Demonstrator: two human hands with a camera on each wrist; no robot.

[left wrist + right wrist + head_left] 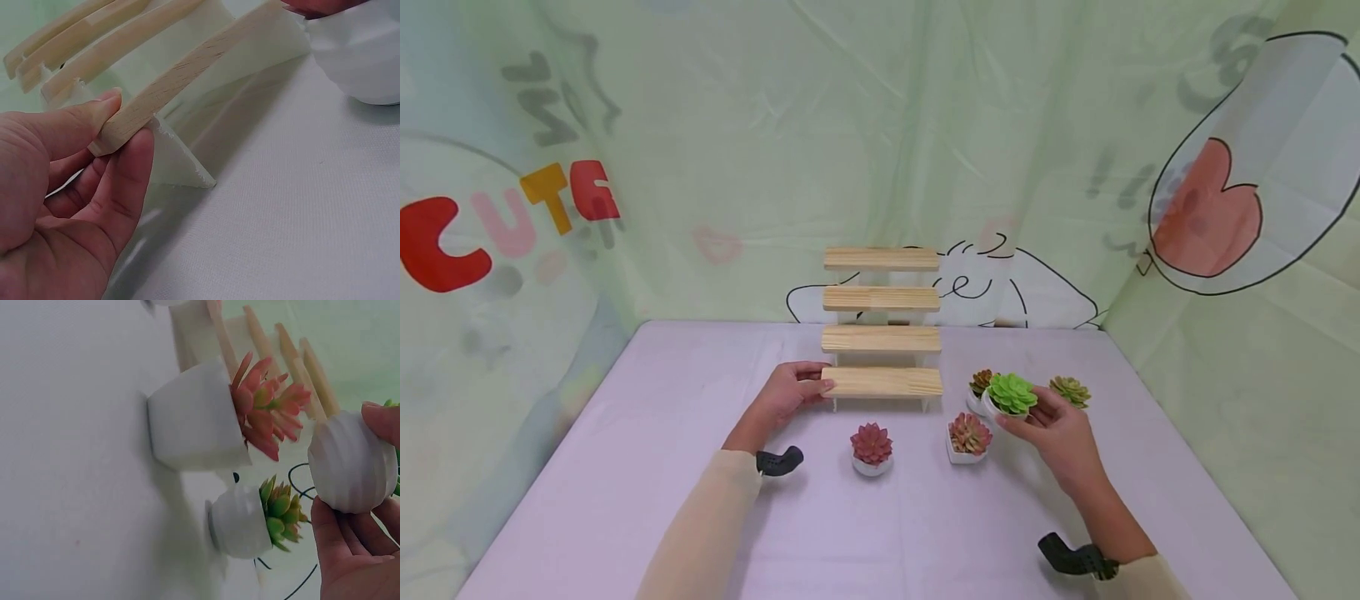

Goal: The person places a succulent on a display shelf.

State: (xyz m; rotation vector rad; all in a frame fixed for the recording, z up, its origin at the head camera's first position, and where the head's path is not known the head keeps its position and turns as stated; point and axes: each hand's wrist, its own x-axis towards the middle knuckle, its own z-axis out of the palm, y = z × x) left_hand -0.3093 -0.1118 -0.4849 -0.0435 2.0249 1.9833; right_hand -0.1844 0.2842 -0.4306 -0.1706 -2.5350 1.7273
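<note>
My left hand pinches the left end of the lowest board of a four-tier wooden display stand; thumb on top and fingers beneath show in the left wrist view. My right hand grips a bright green potted succulent, fingers and thumb around its ribbed white pot, which is held above the table. Just under and beside it are a pink-green succulent in a squarish white pot and a brownish succulent, partly hidden by the held plant.
A red succulent in a round white pot stands in front of the stand. Behind the right hand is an olive-yellow succulent, its pot hidden. The table has a pale cloth; printed curtains hang around it.
</note>
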